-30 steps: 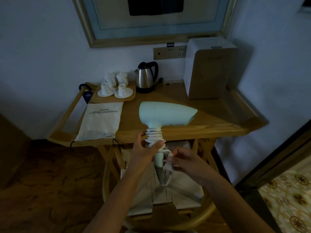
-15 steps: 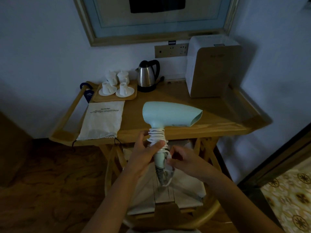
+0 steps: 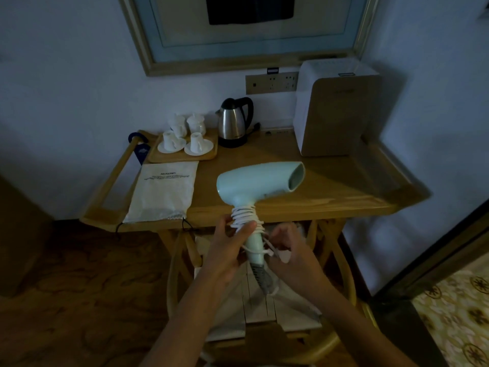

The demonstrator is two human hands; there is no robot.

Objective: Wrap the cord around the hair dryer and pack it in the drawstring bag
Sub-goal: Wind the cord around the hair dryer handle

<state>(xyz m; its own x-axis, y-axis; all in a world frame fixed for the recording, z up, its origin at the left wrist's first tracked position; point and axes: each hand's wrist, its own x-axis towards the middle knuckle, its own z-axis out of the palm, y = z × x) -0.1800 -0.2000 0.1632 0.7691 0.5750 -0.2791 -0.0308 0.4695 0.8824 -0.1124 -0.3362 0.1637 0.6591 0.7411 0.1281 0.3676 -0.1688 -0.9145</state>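
Observation:
I hold a pale mint hair dryer [image 3: 258, 182] upright in front of the table, nozzle pointing right. Its white cord [image 3: 244, 217] is coiled in several turns around the upper handle. My left hand [image 3: 229, 245] grips the handle over the coils. My right hand [image 3: 287, 249] pinches the cord's end with the white plug beside the lower handle. A white drawstring bag [image 3: 162, 190] with dark print lies flat on the table's left side, its black string hanging over the front edge.
The wooden table [image 3: 330, 197] has raised side rails. At the back stand a steel kettle [image 3: 234, 123], a tray of white cups [image 3: 185, 141] and a white box-shaped appliance [image 3: 336, 107]. A wooden chair [image 3: 264, 313] sits under the table's front.
The cord end has been drawn around the lower handle, and my right hand has shifted slightly right with the plug. The dryer stays upright in my left hand.

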